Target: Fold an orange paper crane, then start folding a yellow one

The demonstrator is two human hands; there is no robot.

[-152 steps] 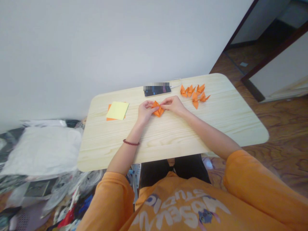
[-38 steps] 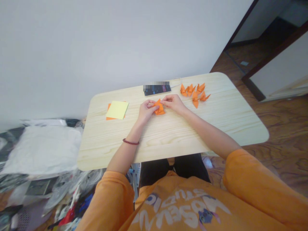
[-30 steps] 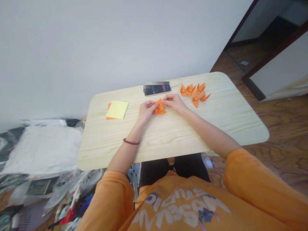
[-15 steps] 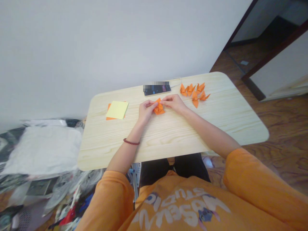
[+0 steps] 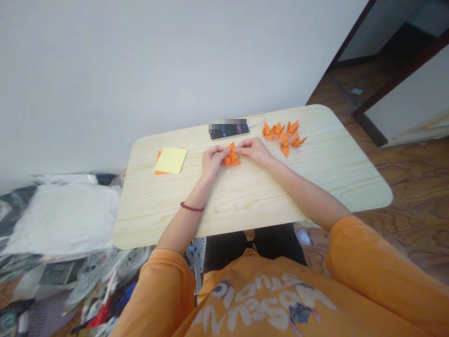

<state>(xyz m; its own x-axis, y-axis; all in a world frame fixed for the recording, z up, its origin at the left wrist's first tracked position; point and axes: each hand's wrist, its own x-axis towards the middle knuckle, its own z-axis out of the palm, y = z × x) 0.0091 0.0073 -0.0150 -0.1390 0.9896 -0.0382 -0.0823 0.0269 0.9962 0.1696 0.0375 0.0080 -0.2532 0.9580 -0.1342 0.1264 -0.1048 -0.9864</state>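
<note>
Pinched between both hands, just above the worktop (image 5: 326,187), is a small orange origami piece (image 5: 231,157). The left hand (image 5: 212,162) comes in from one side and the right hand (image 5: 254,150) from the other. The left fingers (image 5: 218,150) and right fingers (image 5: 241,147) are clamped on the paper from opposite sides, their tips close together. The piece should be very light: loose flaps will bend easily, while the creased layers feel a little stiffer. A hard squeeze could crush it, so the thick folded centre looks the safest place to hold. It looks faceted, with pointed flaps jutting out at angles. Right of the fingers lies a cluster of similar folded pieces (image 5: 278,131). Left of them, a yellow sticky note (image 5: 170,160) rests on orange paper (image 5: 158,164). Beyond the fingers lies a phone (image 5: 228,132).
</note>
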